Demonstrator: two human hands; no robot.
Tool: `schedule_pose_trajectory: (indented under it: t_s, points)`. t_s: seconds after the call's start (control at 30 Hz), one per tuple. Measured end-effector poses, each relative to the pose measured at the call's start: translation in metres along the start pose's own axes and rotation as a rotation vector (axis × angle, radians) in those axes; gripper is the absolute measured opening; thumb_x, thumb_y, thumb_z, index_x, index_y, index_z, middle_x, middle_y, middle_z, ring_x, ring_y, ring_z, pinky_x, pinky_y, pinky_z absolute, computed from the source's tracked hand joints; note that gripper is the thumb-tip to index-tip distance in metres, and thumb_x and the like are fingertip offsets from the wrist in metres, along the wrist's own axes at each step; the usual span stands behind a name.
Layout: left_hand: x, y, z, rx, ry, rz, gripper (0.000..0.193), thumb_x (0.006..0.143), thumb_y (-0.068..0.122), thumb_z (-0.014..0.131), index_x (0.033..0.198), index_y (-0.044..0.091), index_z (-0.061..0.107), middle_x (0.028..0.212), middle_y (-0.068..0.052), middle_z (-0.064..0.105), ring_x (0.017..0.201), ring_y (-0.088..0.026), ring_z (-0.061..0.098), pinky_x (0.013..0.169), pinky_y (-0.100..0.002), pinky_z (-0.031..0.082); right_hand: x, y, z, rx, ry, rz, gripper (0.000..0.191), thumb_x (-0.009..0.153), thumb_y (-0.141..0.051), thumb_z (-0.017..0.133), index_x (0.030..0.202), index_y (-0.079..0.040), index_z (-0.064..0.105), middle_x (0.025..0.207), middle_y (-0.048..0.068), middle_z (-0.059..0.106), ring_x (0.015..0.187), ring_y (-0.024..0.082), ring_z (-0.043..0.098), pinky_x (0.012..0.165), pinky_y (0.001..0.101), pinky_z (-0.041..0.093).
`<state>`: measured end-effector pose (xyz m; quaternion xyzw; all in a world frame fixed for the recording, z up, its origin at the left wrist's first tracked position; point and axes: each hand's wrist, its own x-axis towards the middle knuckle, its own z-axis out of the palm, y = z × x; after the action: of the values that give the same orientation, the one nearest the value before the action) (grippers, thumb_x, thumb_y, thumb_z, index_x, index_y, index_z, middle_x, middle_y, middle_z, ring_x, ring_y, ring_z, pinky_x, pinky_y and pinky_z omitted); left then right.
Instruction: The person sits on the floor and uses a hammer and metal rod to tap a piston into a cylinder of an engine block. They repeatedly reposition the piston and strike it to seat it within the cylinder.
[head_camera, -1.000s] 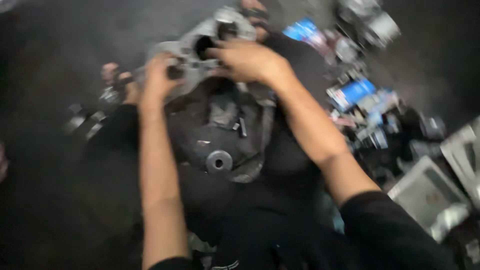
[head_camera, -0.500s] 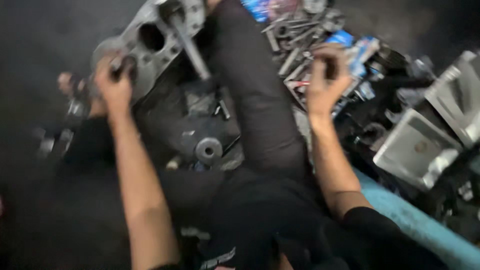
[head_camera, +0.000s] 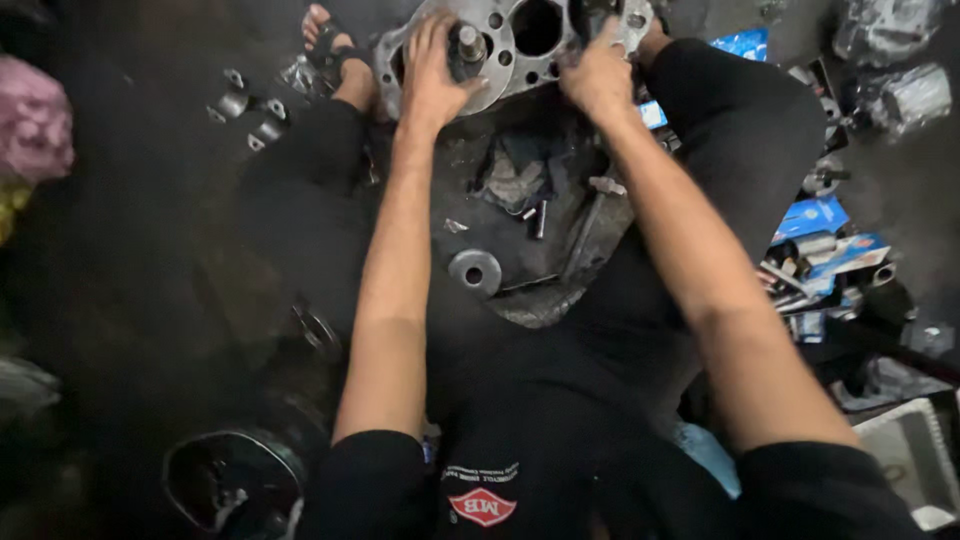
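Grey cast metal fills the top middle of the view: an engine case (head_camera: 520, 35) with round bored holes and a flat machined face lies on the floor between the person's spread legs, just past the knees. The left hand (head_camera: 437, 75) is closed over the near left edge of the case, fingers wrapped beside a short upright steel shaft (head_camera: 468, 42) that pokes out of one hole. The right hand (head_camera: 598, 75) grips the near right edge of the same case, fingers curled over its rim, so the two hands sit apart with the middle of the casting between them. Both forearms are bare and run straight out from black sleeves. Under the wrists lies a dark, greasy mat (head_camera: 530, 240), scuffed and dusty, carrying a thick round washer (head_camera: 475, 271) with a centre hole, a crumpled grey rag (head_camera: 512, 180), and a few small pins and a thin rod. The left foot in a sandal (head_camera: 335, 55) rests beside the case on its left. Small shiny fittings (head_camera: 245, 110) lie on the dark floor further left. To the right, blue cardboard boxes (head_camera: 812, 215) and loose tools crowd together, and a pale metal tray (head_camera: 905, 455) sits at the lower right corner. A dark round pan (head_camera: 230, 480) with a glossy rim sits at the lower left.
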<state>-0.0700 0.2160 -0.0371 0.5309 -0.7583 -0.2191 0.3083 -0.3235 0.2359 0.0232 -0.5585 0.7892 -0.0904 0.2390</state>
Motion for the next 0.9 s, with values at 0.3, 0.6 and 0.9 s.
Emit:
schedule_pose_trajectory:
  t_s: [0.3,0.6,0.9]
  points:
    - [0.000,0.000,-0.006,0.042,-0.028,-0.195,0.116,0.063,0.043,0.101,0.156,0.016,0.038,0.163,-0.005,0.036,0.157,-0.042,0.010,0.127,-0.060,0.017,-0.021,0.001,0.012,0.418,0.285,-0.094,0.091,0.091,-0.029,0.083,0.153,0.005,0.026,0.122,0.032,0.066,0.113,0.045,0.067,0.099,0.0462,0.051]
    - [0.002,-0.005,-0.004,0.033,-0.041,-0.240,0.115,0.065,0.042,0.101,0.158,0.023,0.035,0.168,0.000,0.026,0.157,-0.041,0.005,0.120,-0.070,0.016,-0.085,-0.043,-0.031,0.630,0.095,-0.615,0.062,0.100,-0.002,0.078,0.148,-0.005,0.038,0.129,0.023,0.066,0.110,0.025,0.067,0.093,0.0369,0.057]
    - [0.000,-0.009,-0.004,-0.020,-0.041,-0.274,0.113,0.063,0.036,0.101,0.156,0.024,0.038,0.167,0.002,0.028,0.157,-0.038,0.006,0.121,-0.072,0.014,-0.074,-0.062,-0.006,0.465,-0.028,-0.578,0.068,0.092,-0.007,0.076,0.150,-0.007,0.040,0.128,0.023,0.070,0.115,0.032,0.071,0.096,0.0387,0.056]
